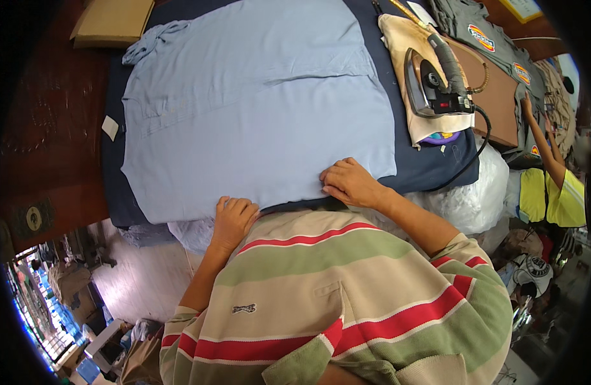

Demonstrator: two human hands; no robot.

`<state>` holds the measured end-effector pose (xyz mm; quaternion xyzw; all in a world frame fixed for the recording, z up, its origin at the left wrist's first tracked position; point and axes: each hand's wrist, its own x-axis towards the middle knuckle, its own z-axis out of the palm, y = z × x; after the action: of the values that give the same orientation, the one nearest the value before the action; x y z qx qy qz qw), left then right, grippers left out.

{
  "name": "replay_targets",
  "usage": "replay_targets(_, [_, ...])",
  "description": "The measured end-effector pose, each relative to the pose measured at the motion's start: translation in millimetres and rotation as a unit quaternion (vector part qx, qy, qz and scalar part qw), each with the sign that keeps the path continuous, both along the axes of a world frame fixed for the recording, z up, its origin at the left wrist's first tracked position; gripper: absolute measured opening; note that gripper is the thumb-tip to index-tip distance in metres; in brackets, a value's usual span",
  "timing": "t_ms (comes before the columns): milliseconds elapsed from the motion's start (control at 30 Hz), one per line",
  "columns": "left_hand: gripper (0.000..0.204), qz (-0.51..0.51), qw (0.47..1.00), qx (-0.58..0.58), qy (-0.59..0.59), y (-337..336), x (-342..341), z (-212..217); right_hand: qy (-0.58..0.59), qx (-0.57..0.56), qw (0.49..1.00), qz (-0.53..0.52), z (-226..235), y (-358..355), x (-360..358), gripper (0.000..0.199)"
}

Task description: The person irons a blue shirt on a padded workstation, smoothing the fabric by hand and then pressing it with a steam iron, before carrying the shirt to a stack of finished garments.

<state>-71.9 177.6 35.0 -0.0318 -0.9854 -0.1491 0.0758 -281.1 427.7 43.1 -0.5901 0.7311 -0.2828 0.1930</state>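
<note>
Garment point(263, 128) of pale blue cloth lies spread over the dark-covered bench point(430, 167), filling the frame's upper centre, presumably flat to keep it smooth; the iron point(430, 83) rests on a cream pad point(398, 35) at upper right, likely sparing the cloth its heat. I see the left hand point(234, 221) and right hand point(353, 183), fingers curled, at its lower edge, most of it above them; whether they pinch it, I cannot tell.

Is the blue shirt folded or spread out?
Spread out: the blue shirt lies broad and mostly flat across the navy cloth, one corner bunched.
</note>
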Motion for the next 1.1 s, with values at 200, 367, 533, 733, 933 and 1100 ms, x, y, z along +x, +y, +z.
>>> replay_targets(200, [0.013,0.038,0.994,0.026,0.095,-39.5,-77.2,9.1,0.017,-0.133,0.901,-0.411,1.0,-21.8,-103.7,0.016])
replay_targets(367, [0.02,0.007,0.991,0.1,0.085,-61.6,-190.7,-4.4,0.096,-0.08,0.9,-0.418,-24.3,-49.7,-169.3,0.029])
replay_targets(533, [0.025,0.041,0.99,0.115,0.069,-67.8,-234.1,-16.4,0.246,0.154,0.858,-0.425,-45.0,-54.2,-185.5,0.05])
replay_targets(733, [0.022,0.021,0.986,0.161,0.046,-74.7,-231.6,-26.7,0.121,0.059,0.846,-0.517,-31.1,-69.3,-224.0,0.043])
replay_targets(933, [0.025,0.069,0.984,0.131,0.101,-135.2,-260.8,-21.3,0.104,0.014,0.85,-0.515,-21.7,-126.0,-323.8,0.044])
replay_targets(1100, [0.033,0.138,0.984,-0.008,0.108,-263.4,-329.7,-15.1,0.094,0.054,0.847,-0.52,-34.7,-165.9,-401.7,0.046])
